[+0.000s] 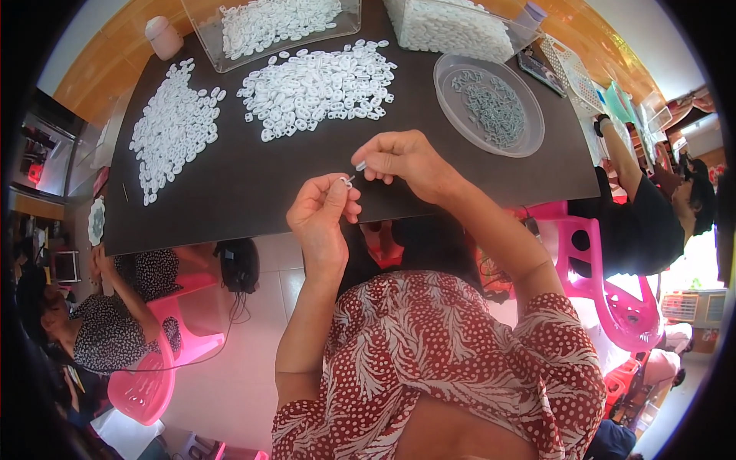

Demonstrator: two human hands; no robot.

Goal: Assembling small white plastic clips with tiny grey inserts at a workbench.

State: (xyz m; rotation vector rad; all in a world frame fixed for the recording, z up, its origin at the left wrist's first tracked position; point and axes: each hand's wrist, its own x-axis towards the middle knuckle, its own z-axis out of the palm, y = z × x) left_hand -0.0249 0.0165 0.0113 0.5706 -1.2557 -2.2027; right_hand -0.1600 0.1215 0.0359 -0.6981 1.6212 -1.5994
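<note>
My left hand (326,207) pinches a small white plastic piece (346,182) between thumb and fingertips, over the near part of the dark table (230,215). Close beside it, my right hand (410,161) is closed on another small white piece (361,165). A thin dark bit shows between the two sets of fingertips; its kind is too small to tell. Beyond my hands lies a heap of white oval plastic pieces (318,86), with a second heap (175,126) to the left. A round clear tray (530,142) of small grey screw-like parts (494,111) stands to the right.
Two clear bins, one left (201,42) and one right (452,37), hold more white pieces at the back. A phone (541,73) and a white basket (571,73) lie at the right. People sit on both sides, near pink chairs (575,238).
</note>
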